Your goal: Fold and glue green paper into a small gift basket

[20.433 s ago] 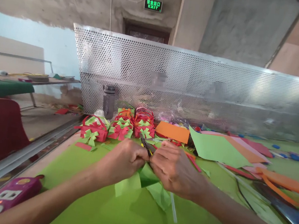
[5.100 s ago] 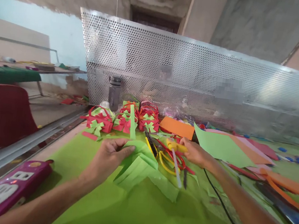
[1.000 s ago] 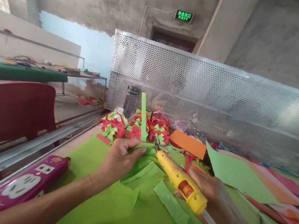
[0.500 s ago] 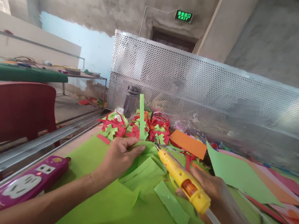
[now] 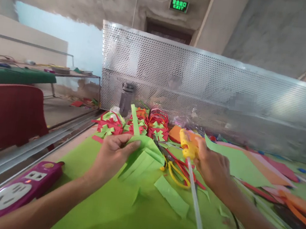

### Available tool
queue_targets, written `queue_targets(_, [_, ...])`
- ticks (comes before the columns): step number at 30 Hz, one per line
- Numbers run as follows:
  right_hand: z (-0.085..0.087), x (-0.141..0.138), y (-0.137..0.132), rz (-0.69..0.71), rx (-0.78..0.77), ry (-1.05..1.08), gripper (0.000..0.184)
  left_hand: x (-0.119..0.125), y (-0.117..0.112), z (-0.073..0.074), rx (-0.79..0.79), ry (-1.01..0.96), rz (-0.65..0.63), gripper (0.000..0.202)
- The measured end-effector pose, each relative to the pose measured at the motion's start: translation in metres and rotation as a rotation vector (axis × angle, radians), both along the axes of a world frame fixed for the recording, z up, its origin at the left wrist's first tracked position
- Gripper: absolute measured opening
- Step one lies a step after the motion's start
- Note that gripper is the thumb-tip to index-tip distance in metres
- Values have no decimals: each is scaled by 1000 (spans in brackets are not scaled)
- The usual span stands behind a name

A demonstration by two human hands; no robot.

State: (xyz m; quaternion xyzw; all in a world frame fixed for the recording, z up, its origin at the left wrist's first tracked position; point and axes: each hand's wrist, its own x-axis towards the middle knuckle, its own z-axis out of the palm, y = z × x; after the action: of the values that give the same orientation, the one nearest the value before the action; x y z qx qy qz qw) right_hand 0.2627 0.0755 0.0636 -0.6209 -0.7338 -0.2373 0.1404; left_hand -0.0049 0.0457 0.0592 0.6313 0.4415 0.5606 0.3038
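Observation:
My left hand point(image 5: 111, 154) is closed on a folded green paper piece point(image 5: 142, 154) with cut strips, one strip standing upright. The piece lies on a large green sheet point(image 5: 119, 210). My right hand point(image 5: 211, 164) grips a yellow glue gun point(image 5: 187, 145), now held away to the right of the paper, nozzle pointing away from me. A clear glue stick point(image 5: 195, 201) trails from its back toward me. Scissors with yellow and red handles point(image 5: 176, 167) lie between my hands.
Several red and green paper baskets point(image 5: 132, 125) stand at the back beside a grey bottle point(image 5: 125, 99). A perforated metal screen point(image 5: 201, 87) closes off the rear. A purple power strip point(image 5: 12, 190) lies at the left edge. Coloured paper sheets point(image 5: 248, 159) spread to the right.
My right hand has drawn the glue gun back from the folded paper and swung it to the right. My left hand keeps hold of the paper.

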Motion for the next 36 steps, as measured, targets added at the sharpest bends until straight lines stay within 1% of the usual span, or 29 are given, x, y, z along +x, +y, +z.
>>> queue_targets(2, [-10,3,9,-37,-111,-24,54,0,-3,1,11,10,4,27])
queue_targets(4, [-22,6,12,-12,-197,-26,57,1,-5,2,21,32,-3,27])
queue_targets(6, [-38,7,10,73,-207,-61,56,3,-7,2,40,55,-30,27])
queue_targets(8, [-54,8,6,183,-165,-108,53,6,-9,1,43,56,-67,25])
queue_targets(10, [-65,7,3,196,-157,-112,55,9,-11,-2,31,55,-114,21])
queue_targets(12, [-69,5,3,177,-186,-86,56,12,-12,-4,17,63,-153,19])
queue_targets(14, [-66,2,6,190,-259,-38,56,13,-13,-6,3,72,-183,20])
queue_targets(17, [-52,-2,8,239,-353,18,52,15,-13,-8,-12,56,-213,19])
queue_targets(21, [-27,-8,1,247,-347,69,34,19,-16,-8,-36,69,-254,18])
queue_targets(23, [-14,-14,-5,249,-339,158,25,21,-18,-9,-75,73,-304,18])
queue_targets(24, [-8,-19,-9,271,-355,232,24,23,-20,-10,-100,69,-331,19])
queue_targets(26, [1,-29,-15,480,-538,696,30,25,-22,-12,-159,63,-370,21])
queue_targets(27, [3,-34,-18,553,-626,870,34,27,-24,-13,-190,63,-384,22])
queue_targets(29, [5,-44,-20,610,-765,1131,38,30,-26,-15,-246,69,-407,25])
queue_targets(32, [3,-53,-21,606,-894,1329,33,33,-27,-17,-297,91,-433,28])
queue_targets(34, [0,-56,-21,592,-940,1378,30,34,-28,-17,-303,102,-434,27])
queue_targets(36, [-2,-56,-20,592,-966,1373,28,35,-28,-17,-295,112,-432,27])
